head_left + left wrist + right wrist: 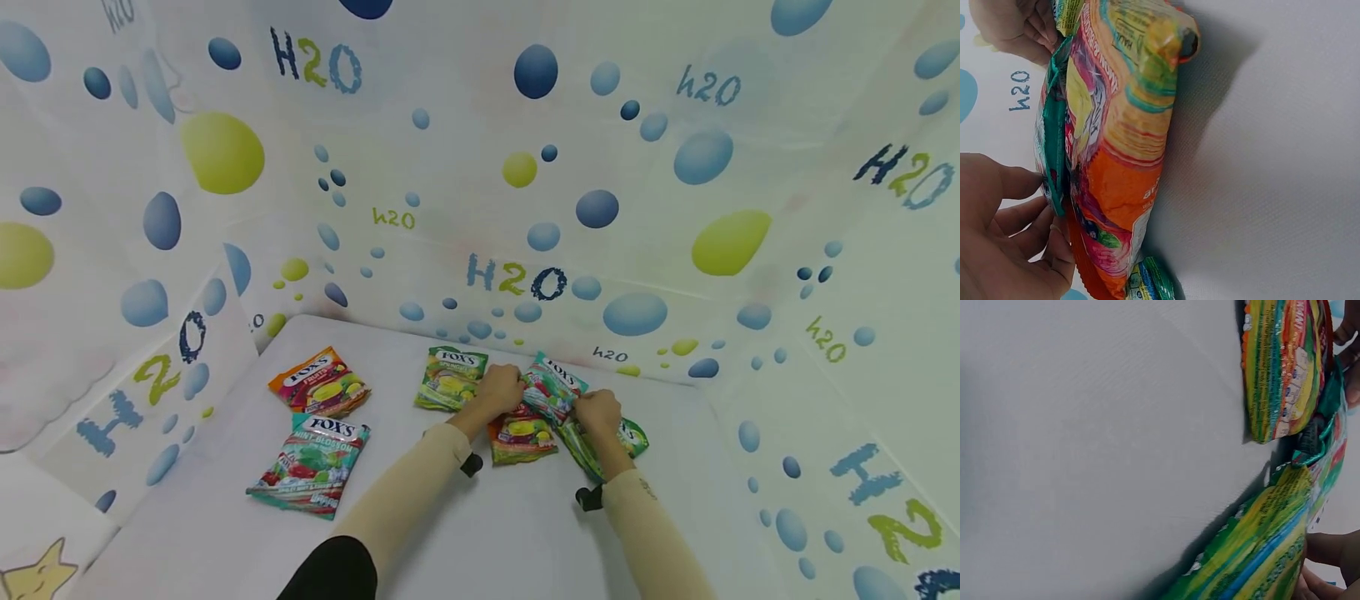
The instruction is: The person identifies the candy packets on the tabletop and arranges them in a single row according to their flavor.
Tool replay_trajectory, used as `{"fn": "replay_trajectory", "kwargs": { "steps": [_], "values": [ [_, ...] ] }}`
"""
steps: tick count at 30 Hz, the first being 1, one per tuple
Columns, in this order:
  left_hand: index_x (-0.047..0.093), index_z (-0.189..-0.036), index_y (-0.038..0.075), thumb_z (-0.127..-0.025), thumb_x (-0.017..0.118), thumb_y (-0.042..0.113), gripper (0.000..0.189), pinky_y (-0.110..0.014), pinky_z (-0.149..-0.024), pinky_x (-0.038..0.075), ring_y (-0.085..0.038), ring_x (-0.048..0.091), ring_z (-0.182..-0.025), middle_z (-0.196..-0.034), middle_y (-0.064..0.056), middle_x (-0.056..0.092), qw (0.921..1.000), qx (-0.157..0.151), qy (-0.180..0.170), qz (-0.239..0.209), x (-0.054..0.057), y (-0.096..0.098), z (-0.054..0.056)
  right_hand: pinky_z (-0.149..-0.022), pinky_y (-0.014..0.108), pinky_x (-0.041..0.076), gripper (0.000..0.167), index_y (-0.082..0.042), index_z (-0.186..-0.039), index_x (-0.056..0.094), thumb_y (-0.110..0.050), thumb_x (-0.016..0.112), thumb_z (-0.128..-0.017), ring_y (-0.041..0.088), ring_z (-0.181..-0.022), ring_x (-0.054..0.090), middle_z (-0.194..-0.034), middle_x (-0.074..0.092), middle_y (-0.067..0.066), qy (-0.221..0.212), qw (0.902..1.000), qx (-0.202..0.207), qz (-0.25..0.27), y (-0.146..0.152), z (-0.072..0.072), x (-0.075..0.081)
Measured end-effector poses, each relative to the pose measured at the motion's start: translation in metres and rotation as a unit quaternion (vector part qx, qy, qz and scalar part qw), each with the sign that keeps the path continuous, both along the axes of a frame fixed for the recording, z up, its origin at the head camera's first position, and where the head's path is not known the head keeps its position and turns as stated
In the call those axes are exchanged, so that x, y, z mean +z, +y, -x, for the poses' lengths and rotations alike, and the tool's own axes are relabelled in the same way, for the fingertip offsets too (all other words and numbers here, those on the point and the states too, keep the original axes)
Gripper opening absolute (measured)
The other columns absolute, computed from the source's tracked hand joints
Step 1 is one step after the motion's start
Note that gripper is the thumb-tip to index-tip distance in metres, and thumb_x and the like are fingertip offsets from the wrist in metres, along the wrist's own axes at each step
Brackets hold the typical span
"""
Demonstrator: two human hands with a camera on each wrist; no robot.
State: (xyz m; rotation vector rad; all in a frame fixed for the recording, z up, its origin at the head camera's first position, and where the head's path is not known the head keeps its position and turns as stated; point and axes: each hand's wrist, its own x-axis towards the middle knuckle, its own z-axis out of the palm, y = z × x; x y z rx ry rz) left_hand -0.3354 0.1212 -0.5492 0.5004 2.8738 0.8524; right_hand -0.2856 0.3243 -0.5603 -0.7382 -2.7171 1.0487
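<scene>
Both hands hold a teal Fox's candy bag (552, 385) at the back of the table. My left hand (501, 390) pinches its left edge, thumb against fingers, as the left hand (1007, 231) shows in the left wrist view. My right hand (598, 412) pinches the opposite edge. An orange-red Fox's bag (522, 439) lies just in front of the teal one and overlaps its lower part. A green-yellow bag (581, 450) lies under the right hand, partly hidden by it; its striped side (1260, 550) fills the lower right wrist view.
A yellow-green Fox's bag (452, 379) lies left of the left hand. Farther left are a red-orange bag (320, 383) and, nearer, a teal mint bag (318, 460). A patterned sheet wall (450, 167) rises behind the white table (480, 533) and along its sides.
</scene>
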Motion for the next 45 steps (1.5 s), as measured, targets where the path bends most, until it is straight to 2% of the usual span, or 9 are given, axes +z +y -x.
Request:
{"fn": "replay_trajectory", "kwargs": {
  "steps": [2,5,9,17,24,30,36,45],
  "values": [
    [0.072,-0.125,0.005,-0.109,0.055,0.022,0.030,-0.035,-0.068,0.054,-0.021,0.067,-0.084,-0.112,-0.012,0.074,1.0000,-0.002,0.003,-0.009,0.001,0.000,0.000,-0.054,0.032,0.047,0.018,-0.003,-0.081,0.078,-0.016,0.071,-0.091,0.021,-0.063,0.065,-0.069,0.074,0.005,0.002,0.9999,-0.005,0.009,0.000,-0.001,0.000],
    [0.071,-0.129,0.003,-0.108,0.056,0.021,0.031,-0.037,-0.075,0.056,-0.023,0.069,-0.090,-0.118,-0.014,0.074,0.9996,-0.004,-0.001,-0.028,0.002,-0.002,0.000,-0.059,0.032,0.050,0.020,0.000,-0.098,0.080,-0.018,0.072,-0.094,0.022,-0.069,0.068,-0.076,0.076,0.006,0.006,0.9997,-0.011,0.023,-0.001,-0.002,0.000],
    [0.071,-0.129,0.001,-0.107,0.057,0.019,0.031,-0.040,-0.081,0.058,-0.026,0.070,-0.095,-0.119,-0.015,0.074,0.9984,-0.008,0.000,-0.055,0.002,-0.005,0.001,-0.058,0.032,0.052,0.024,0.002,-0.108,0.078,-0.017,0.072,-0.095,0.021,-0.069,0.071,-0.081,0.078,0.009,0.024,0.9990,-0.013,0.036,-0.001,-0.003,-0.004],
    [0.073,-0.123,-0.002,-0.104,0.061,0.014,0.028,-0.045,-0.087,0.059,-0.031,0.072,-0.099,-0.115,-0.018,0.075,0.9949,-0.026,0.021,-0.096,-0.002,-0.010,0.003,-0.060,0.032,0.053,0.024,0.000,-0.111,0.079,-0.016,0.074,-0.094,0.021,-0.072,0.072,-0.085,0.079,0.010,0.051,0.9973,-0.022,0.048,-0.002,-0.002,-0.011],
    [0.072,-0.125,-0.004,-0.101,0.063,0.011,0.029,-0.046,-0.086,0.059,-0.032,0.073,-0.096,-0.115,-0.019,0.075,0.9907,-0.036,0.014,-0.131,0.005,-0.015,0.000,-0.058,0.028,0.050,0.021,-0.002,-0.109,0.080,-0.014,0.074,-0.093,0.020,-0.070,0.072,-0.083,0.078,0.009,0.065,0.9954,-0.026,0.065,-0.002,-0.002,-0.013],
    [0.070,-0.128,-0.003,-0.101,0.061,0.008,0.030,-0.047,-0.090,0.057,-0.033,0.071,-0.104,-0.120,-0.018,0.073,0.9900,-0.039,0.013,-0.135,0.006,-0.018,-0.001,-0.061,0.030,0.051,0.020,-0.002,-0.109,0.080,-0.013,0.074,-0.094,0.020,-0.071,0.072,-0.085,0.078,0.009,0.072,0.9934,-0.021,0.087,-0.002,-0.002,-0.012],
    [0.070,-0.129,-0.002,-0.101,0.062,0.009,0.032,-0.046,-0.088,0.057,-0.032,0.070,-0.104,-0.121,-0.018,0.072,0.9893,-0.041,0.013,-0.140,0.004,-0.018,-0.001,-0.065,0.035,0.052,0.019,-0.004,-0.108,0.081,-0.015,0.073,-0.093,0.024,-0.075,0.072,-0.083,0.078,0.008,0.082,0.9936,-0.027,0.073,-0.003,-0.002,-0.013],
    [0.072,-0.127,0.001,-0.100,0.065,0.010,0.029,-0.044,-0.088,0.057,-0.030,0.069,-0.103,-0.115,-0.015,0.073,0.9866,-0.026,0.004,-0.161,0.005,-0.019,-0.001,-0.055,0.031,0.049,0.020,-0.005,-0.109,0.080,-0.015,0.071,-0.095,0.020,-0.068,0.072,-0.086,0.078,0.011,0.102,0.9906,-0.040,0.082,-0.008,-0.003,-0.012]
  ]
}}
